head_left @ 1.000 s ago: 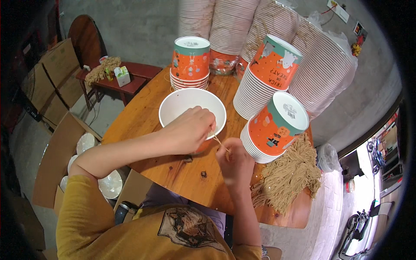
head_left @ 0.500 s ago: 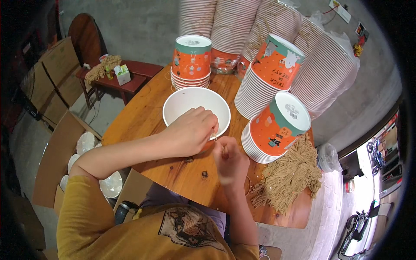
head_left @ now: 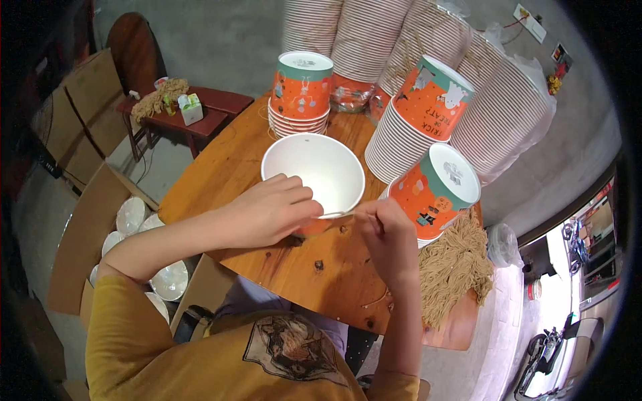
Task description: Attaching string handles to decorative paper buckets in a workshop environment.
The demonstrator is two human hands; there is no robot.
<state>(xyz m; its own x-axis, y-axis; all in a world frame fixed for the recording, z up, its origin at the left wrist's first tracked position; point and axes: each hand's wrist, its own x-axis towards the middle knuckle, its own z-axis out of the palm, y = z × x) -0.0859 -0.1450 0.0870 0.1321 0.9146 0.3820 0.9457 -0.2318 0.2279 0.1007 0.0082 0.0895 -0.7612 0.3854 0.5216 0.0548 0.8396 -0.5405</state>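
Note:
A white-lined paper bucket (head_left: 313, 167) with an orange outside stands upright, mouth up, on the wooden table in front of me. My left hand (head_left: 277, 208) is closed over its near rim, fingers curled inside and the thumb side hidden. A thin tan cord (head_left: 342, 213) runs along the near rim from there to the right. Its right end is pinched in the closed fingers of my right hand (head_left: 389, 230), just beside the bucket. A thick bundle of tan cords (head_left: 458, 271) lies at the table's right edge, partly behind my right forearm.
Upside-down stacks of orange and green buckets stand at the back left (head_left: 304, 90), back right (head_left: 428, 103) and right (head_left: 435, 194). Tall plastic-wrapped stacks (head_left: 374, 40) rise behind. A carton (head_left: 73, 247) holding several buckets sits left of me; farther off is a red bench (head_left: 221, 100).
My right hand has moved right, drawing the cord out along the rim. My left hand has shifted left and down onto the near rim. The view has shifted slightly.

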